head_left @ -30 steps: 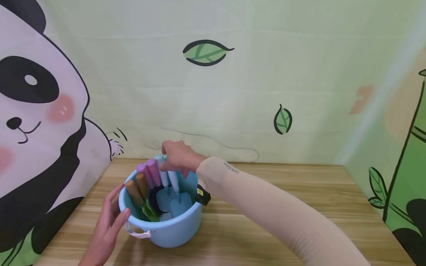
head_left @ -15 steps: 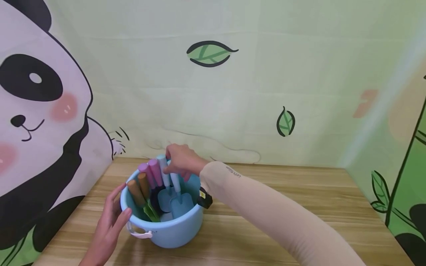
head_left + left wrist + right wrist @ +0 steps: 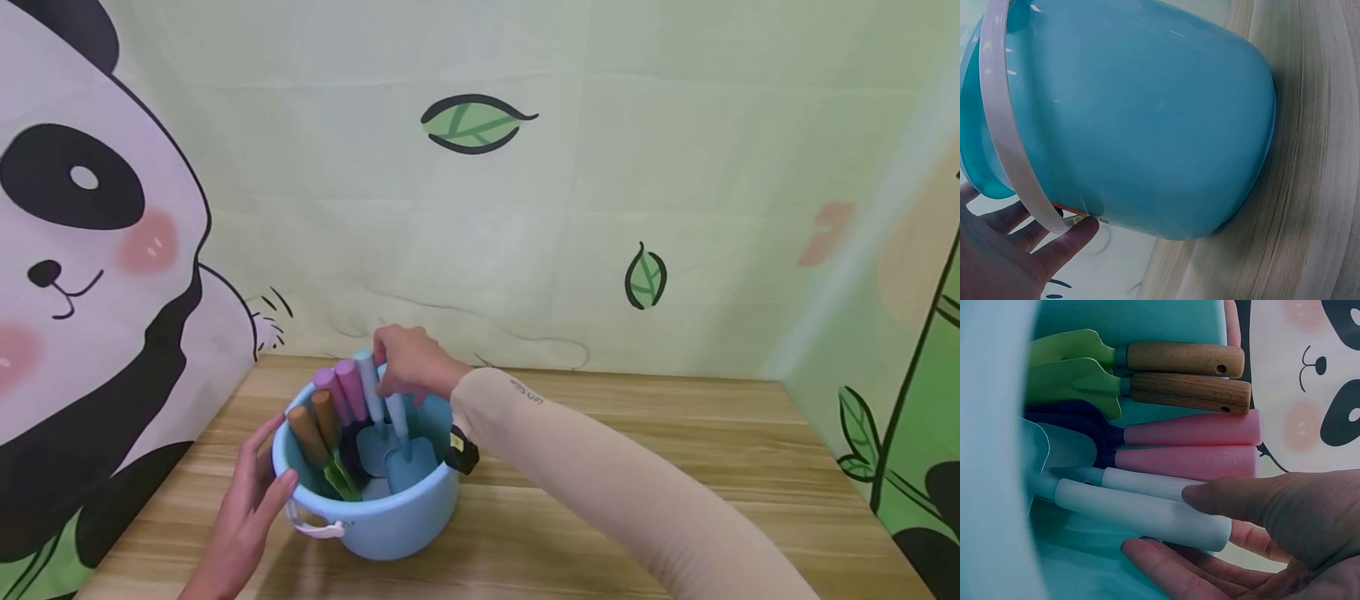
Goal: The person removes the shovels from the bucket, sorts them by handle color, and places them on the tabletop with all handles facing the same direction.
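Note:
A light blue bucket [image 3: 397,533] stands on the wooden tabletop with garden hand tools leaning inside. My left hand [image 3: 243,504] rests against its left side, fingers spread along the outer wall and thumb by the front rim. At the back, my right hand [image 3: 412,362] pinches the pale handle of a blue trowel [image 3: 1141,514], thumb on one side and fingers on the other. A second pale-handled trowel [image 3: 1147,484] lies alongside. Further left are two pink-handled tools [image 3: 1191,429] with dark blue heads and two green trowels [image 3: 1072,381] with wooden handles.
A white carrying handle [image 3: 1007,125] hangs down the bucket's outside. Behind the wooden tabletop [image 3: 615,467] rises a pale green cloth backdrop [image 3: 525,208] printed with a panda and leaves.
The head view has shifted slightly. My right thumb has drawn in a little at the pale trowel handle, while my left hand and the bucket stay put.

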Tool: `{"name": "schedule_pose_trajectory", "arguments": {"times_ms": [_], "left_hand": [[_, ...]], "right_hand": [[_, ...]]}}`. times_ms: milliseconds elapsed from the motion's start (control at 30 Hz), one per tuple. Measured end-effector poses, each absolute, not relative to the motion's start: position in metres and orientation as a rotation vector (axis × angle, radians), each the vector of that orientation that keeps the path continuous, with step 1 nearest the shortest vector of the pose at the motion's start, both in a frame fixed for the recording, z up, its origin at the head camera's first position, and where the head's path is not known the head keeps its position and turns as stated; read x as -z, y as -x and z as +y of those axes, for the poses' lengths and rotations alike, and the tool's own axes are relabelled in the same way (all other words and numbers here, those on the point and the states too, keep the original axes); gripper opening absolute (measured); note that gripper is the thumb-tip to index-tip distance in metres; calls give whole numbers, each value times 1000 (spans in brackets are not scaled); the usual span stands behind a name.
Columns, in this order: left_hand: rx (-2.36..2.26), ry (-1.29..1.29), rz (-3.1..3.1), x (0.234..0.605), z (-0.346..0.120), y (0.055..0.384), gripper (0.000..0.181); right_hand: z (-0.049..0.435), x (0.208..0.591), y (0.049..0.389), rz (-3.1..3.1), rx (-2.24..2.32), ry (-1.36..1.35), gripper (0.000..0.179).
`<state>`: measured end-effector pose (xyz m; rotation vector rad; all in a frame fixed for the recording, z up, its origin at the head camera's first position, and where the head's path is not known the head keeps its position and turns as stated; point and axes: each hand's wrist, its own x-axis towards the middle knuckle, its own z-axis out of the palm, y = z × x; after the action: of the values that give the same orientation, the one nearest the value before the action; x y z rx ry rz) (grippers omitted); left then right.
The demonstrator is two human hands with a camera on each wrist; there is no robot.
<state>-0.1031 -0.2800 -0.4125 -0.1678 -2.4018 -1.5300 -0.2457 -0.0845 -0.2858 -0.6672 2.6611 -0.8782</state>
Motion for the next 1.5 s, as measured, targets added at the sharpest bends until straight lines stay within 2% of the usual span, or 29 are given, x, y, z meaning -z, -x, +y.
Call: {"name": "schedule_pose_trajectory", "arguments": {"times_ms": [867,1233,1500], "left_hand": [[1550,175,-2403,416,-281,104,58],[1556,179,-2390,417,-281,104,59],[1539,162,-2403,415,-282,104,59]], "right_hand": [[-67,274,249,2644,1001,828,30],[-58,254,245,2632,1210,925,33],[-50,241,244,2627,1440,1072,29]]}}
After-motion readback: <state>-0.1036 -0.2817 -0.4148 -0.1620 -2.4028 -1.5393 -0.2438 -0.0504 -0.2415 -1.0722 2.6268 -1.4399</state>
